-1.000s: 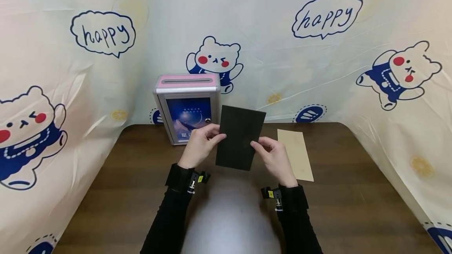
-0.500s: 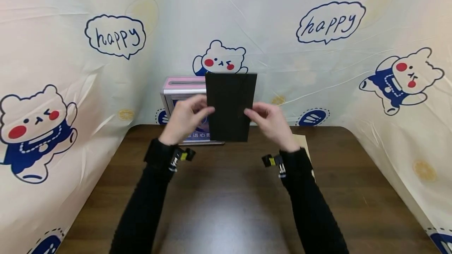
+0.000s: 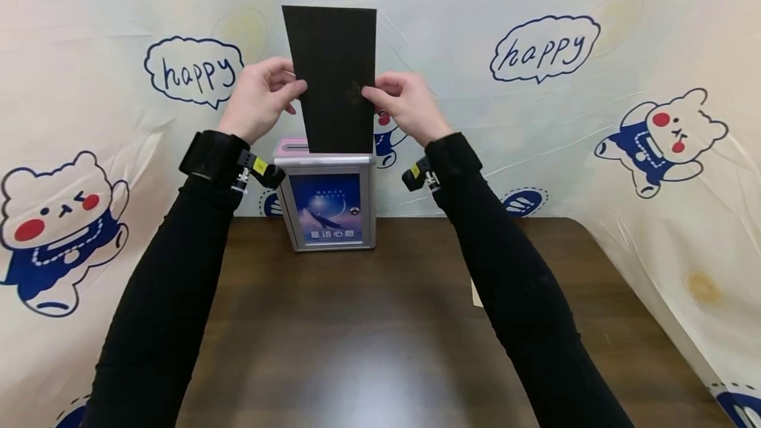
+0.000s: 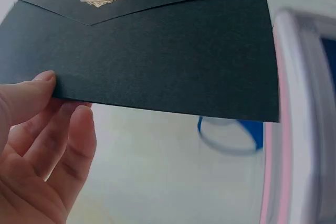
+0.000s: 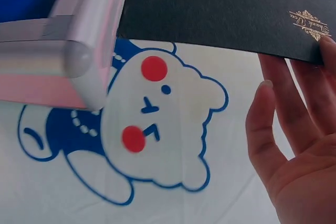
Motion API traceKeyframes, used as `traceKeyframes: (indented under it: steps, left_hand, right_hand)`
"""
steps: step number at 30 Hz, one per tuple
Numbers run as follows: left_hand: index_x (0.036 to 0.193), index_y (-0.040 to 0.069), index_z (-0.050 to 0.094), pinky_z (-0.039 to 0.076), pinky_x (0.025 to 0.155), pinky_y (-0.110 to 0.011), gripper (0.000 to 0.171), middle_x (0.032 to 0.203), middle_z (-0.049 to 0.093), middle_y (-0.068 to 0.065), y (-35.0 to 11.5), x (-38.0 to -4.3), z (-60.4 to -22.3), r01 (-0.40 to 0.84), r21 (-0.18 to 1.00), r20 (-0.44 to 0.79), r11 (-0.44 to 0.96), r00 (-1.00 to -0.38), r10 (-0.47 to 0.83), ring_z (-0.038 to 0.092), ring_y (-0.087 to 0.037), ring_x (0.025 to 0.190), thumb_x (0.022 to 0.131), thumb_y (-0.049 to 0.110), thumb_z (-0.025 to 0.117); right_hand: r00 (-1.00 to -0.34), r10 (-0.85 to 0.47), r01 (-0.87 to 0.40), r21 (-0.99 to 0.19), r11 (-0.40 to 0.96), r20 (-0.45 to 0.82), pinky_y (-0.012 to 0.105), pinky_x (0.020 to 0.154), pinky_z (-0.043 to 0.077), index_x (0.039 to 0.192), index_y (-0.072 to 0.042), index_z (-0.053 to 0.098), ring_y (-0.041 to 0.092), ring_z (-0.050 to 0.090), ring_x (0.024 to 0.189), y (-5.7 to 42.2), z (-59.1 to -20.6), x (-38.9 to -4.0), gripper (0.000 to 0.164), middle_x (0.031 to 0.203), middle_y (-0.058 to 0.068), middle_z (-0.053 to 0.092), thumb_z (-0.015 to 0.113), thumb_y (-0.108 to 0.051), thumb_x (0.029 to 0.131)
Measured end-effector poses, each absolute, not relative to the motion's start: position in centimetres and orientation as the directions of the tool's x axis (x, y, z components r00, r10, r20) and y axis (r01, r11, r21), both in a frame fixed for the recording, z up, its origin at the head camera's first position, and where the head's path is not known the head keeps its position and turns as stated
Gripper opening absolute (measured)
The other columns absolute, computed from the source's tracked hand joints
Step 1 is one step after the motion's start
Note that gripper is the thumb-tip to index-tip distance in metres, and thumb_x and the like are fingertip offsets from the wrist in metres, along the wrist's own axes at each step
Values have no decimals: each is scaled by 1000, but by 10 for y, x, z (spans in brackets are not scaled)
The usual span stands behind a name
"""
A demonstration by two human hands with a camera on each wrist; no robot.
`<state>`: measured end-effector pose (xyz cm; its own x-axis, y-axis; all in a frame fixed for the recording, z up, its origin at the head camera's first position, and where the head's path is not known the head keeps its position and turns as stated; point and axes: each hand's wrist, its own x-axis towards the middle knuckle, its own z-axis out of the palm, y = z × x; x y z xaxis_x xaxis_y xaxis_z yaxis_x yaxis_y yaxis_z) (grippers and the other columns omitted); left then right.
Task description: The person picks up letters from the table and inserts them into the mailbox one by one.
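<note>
While a black envelope stands upright above a small metal-framed box, a person's two bare hands pinch it by its long sides. Its lower end meets the box's pink top — whether it has entered the slot, which shows only at the left, cannot be told. On the envelope are a pointed flap and a gold emblem reading "Thank You". The left hand grips the left edge, thumb on the near face and fingers behind; the right hand grips the right edge the same way, its thumb beside the emblem. The box has a blue front panel with pale characters and a round lock at its right. It stands near the far edge of a brown wooden table. Black sleeves cover both arms, with a dark band around each wrist. A corner of pale paper peeks out past the right sleeve. Behind everything hangs a light cloth — printed with winking cartoon bears and "happy" speech bubbles
</note>
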<state>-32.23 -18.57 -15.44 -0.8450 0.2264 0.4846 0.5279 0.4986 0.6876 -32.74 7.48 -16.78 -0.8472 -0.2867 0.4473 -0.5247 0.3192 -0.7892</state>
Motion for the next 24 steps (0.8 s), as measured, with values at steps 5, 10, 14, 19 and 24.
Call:
traceKeyframes:
  steps: [5, 10, 14, 19, 24]
  left_hand:
    - [119, 8, 61, 50, 75, -21, 25, 104, 68, -5, -194, -339, -151, 486, 698, 474, 526, -864, 169, 63, -19, 87, 97, 19, 62]
    - [125, 8, 61, 49, 84, -27, 30, 112, 67, -7, -197, -347, -159, 424, 702, 421, 572, -895, 147, 64, -21, 92, 98, 22, 60]
    - [130, 7, 59, 47, 88, -32, 35, 122, 65, -11, -199, -351, -173, 397, 686, 386, 610, -909, 157, 62, -23, 100, 100, 25, 57]
    - [132, 6, 58, 46, 94, -38, 39, 126, 63, -13, -204, -356, -189, 372, 673, 360, 639, -920, 155, 60, -25, 105, 100, 28, 56]
    - [127, 5, 62, 44, 99, -39, 38, 123, 64, -14, -210, -361, -201, 385, 671, 394, 633, -909, 135, 60, -25, 114, 98, 30, 60]
  right_hand:
    - [-848, -260, -529, -770, 357, 462, 28, 57, 43, 102, -8, 71, 18, 61, 82, 60, -169, -350, 19, 98, 4, 71, 65, -25, 95]
    - [-854, -242, -520, -751, 406, 460, 24, 64, 44, 102, -9, 74, 17, 57, 78, 54, -182, -363, 20, 100, 3, 71, 65, -25, 96]
    - [-872, -231, -489, -756, 436, 431, 27, 88, 44, 106, -8, 74, 13, 58, 98, 52, -197, -369, 22, 106, 3, 70, 65, -24, 96]
    - [-883, -235, -469, -759, 450, 406, 28, 90, 45, 106, -8, 74, 14, 59, 100, 47, -212, -372, 20, 104, 4, 70, 64, -23, 96]
    - [-901, -232, -433, -772, 464, 366, 29, 87, 47, 109, -7, 73, 17, 59, 98, 41, -225, -374, 22, 111, 6, 68, 64, -22, 96]
